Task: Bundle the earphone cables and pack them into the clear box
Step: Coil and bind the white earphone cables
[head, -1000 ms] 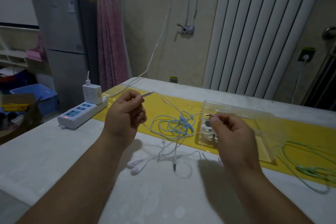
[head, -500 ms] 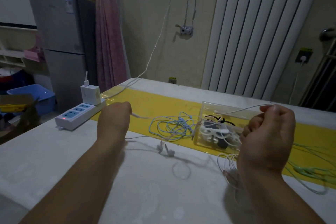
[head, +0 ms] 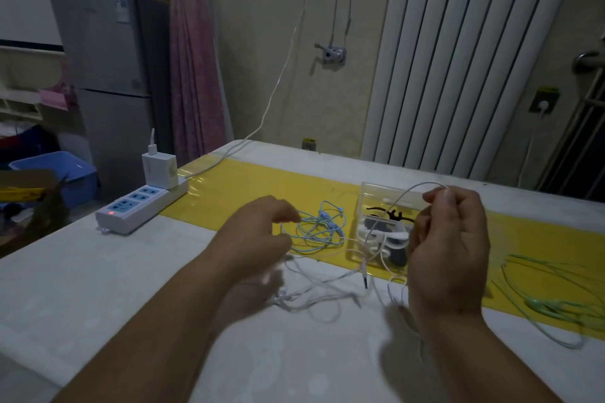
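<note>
My right hand is raised in front of the clear box and pinches a white earphone cable between thumb and fingers. The cable arcs over that hand, and its plug dangles free just above the table. Its earbuds lie on the table under my left wrist. My left hand is motion-blurred, with curled fingers beside a tangled blue earphone cable; whether it holds anything is unclear. Black and white bundled earphones lie inside the box.
A loose green earphone cable sprawls at the right across the yellow strip. A power strip with a white charger sits at the table's left edge. A radiator stands behind the table.
My left hand moved right toward the blue cable and no longer holds the plug, which now dangles below my right hand. My right hand stayed raised with the cable.
</note>
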The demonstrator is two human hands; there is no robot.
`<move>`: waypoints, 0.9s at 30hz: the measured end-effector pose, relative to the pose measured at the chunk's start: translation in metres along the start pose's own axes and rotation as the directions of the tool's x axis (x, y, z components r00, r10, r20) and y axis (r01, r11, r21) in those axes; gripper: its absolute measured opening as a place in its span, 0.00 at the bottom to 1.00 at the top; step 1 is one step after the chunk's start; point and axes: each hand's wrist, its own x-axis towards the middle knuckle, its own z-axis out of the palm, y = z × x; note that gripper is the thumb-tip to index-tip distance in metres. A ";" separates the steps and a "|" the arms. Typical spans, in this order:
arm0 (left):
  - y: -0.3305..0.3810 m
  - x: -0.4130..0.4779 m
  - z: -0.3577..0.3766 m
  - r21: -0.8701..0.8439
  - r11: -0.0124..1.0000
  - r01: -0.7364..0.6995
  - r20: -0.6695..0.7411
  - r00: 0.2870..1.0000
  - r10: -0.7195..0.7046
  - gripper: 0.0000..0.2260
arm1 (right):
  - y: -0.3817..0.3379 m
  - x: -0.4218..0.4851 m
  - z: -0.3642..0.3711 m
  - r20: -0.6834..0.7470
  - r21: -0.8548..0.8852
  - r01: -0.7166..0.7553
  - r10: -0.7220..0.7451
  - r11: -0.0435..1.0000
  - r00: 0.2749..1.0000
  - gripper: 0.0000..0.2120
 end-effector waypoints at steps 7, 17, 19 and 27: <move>0.022 -0.003 0.028 -0.164 0.973 -0.164 0.194 0.962 0.195 0.23 | 0.004 -0.004 0.002 0.061 -0.005 -0.049 0.049 0.999 0.997 0.11; 0.023 -0.003 0.021 -0.291 0.956 -0.028 0.056 0.997 0.047 0.11 | 0.005 0.003 -0.004 -0.017 -0.078 -0.091 0.090 0.993 0.996 0.15; 0.021 -0.004 0.014 -0.367 0.930 -0.007 0.039 0.999 0.023 0.10 | 0.007 0.006 -0.007 -0.086 -0.116 -0.090 0.080 0.989 0.993 0.18; 0.011 0.001 0.001 -0.393 0.917 0.068 -0.083 0.991 -0.108 0.18 | 0.008 0.013 -0.011 -0.164 -0.050 -0.126 0.116 0.991 0.980 0.15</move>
